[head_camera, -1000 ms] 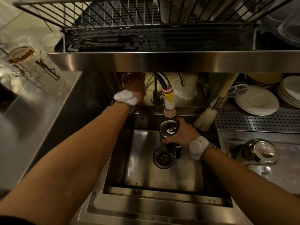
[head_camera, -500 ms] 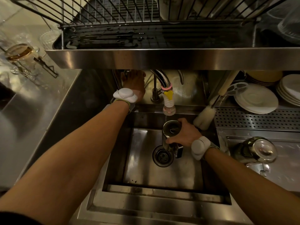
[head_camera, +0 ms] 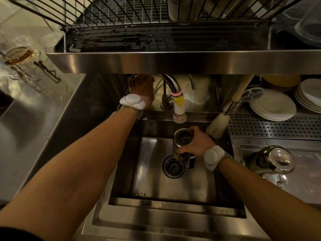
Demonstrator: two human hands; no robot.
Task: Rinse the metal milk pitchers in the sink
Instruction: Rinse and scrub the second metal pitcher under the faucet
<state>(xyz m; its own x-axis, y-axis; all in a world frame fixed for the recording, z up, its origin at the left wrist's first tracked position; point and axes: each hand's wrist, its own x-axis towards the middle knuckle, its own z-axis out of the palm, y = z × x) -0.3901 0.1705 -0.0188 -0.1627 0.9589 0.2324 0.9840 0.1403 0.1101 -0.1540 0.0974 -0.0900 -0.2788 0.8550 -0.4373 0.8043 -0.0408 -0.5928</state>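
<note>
Centre left in the frame, the left hand (head_camera: 142, 89) reaches back under the shelf (head_camera: 173, 61), probably for the tap handle. Its fingers are hidden, so I cannot tell its grip. Just right of it, the tap nozzle (head_camera: 179, 113) hangs over the sink (head_camera: 173, 204). Below the nozzle, the right hand (head_camera: 198, 145) curls tightly round the metal pitcher (head_camera: 182, 141), holding it mouth-up above the drain (head_camera: 172, 167), presumably to catch water.

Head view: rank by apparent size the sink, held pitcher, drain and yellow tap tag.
1. sink, largest
2. pitcher and drain look alike; the pitcher is nearer the camera, so unranked
3. yellow tap tag, smallest
</note>
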